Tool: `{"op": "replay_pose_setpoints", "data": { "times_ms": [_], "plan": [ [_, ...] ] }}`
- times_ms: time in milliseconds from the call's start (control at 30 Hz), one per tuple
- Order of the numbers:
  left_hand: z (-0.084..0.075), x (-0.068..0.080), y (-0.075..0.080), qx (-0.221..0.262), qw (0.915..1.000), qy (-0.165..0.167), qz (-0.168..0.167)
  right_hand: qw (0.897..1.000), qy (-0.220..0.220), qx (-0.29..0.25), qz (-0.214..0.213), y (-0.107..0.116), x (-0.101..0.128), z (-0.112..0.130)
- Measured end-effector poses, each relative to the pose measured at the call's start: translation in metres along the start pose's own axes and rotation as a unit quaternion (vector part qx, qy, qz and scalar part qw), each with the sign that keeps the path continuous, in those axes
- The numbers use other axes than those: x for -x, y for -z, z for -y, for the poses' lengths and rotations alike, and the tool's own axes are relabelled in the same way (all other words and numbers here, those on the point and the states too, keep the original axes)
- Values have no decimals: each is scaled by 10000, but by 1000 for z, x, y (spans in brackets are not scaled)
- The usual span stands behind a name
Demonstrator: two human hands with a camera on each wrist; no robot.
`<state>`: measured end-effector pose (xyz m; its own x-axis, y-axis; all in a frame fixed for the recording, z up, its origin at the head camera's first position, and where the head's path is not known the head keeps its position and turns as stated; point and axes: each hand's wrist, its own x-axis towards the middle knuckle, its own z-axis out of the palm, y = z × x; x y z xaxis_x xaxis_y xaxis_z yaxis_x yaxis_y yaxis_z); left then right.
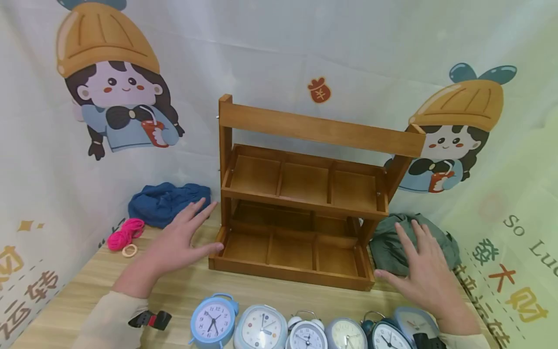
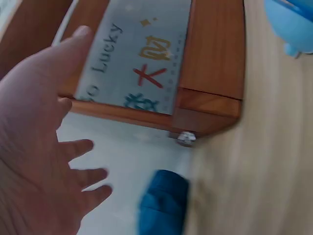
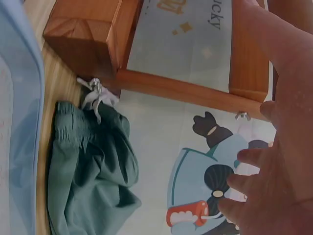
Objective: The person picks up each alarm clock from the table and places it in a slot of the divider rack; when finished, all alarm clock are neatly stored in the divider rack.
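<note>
Lying toward 9 o'clock from the wooden shelf [image 1: 305,203], one pink cord bundle [image 1: 124,235], one pale ring [image 1: 130,250] and one blue cloth [image 1: 163,203] are marking the left side. Between 8 and 9, your left hand [image 1: 174,245] is hovering with fingers fanned wide, gripping nothing. The shelf itself is standing at your own 12 o'clock, its two tiers showing three front compartments each. Six clocks are lining up from its 7 round past 5: a light-blue round clock [image 1: 213,320], a pale square clock [image 1: 261,327], a white twin-bell clock [image 1: 307,336], a grey round clock [image 1: 348,335], a dark teal clock [image 1: 389,335] and a pale blue clock [image 1: 414,318]. At 4, you are spreading your right hand [image 1: 429,274] just as wide, gripping nothing, with one green cloth [image 1: 385,247] lying behind it.

Your thumbs are lining up with the shelf's left side and front right corner; whether either is touching, you cannot tell. A strip of tabletop [image 1: 261,290] is running between shelf and clocks, broadening toward 8 o'clock. At 12, a printed backdrop [image 1: 270,58] is hanging behind.

The shelf is standing upright, showing warm brown wood and a plain board across its top.
</note>
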<state>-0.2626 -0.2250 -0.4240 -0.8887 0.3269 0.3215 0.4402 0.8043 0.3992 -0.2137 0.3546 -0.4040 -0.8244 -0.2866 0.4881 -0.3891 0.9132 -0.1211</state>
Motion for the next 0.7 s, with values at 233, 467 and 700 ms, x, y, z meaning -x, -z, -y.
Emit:
{"op": "replay_pose_setpoints", "data": {
  "times_ms": [233, 467, 700],
  "plan": [
    [32, 0, -31, 1524, 9869, 291, 452, 9980, 228, -420, 415, -2, -2, 12],
    [45, 0, -54, 2538, 9654, 288, 518, 9946, 151, -622, 815, 2, -1, 23],
    [52, 2, -65, 2831, 9575, 355, 422, 9847, 395, -1126, 1267, 0, -3, 40]
  ]
}}
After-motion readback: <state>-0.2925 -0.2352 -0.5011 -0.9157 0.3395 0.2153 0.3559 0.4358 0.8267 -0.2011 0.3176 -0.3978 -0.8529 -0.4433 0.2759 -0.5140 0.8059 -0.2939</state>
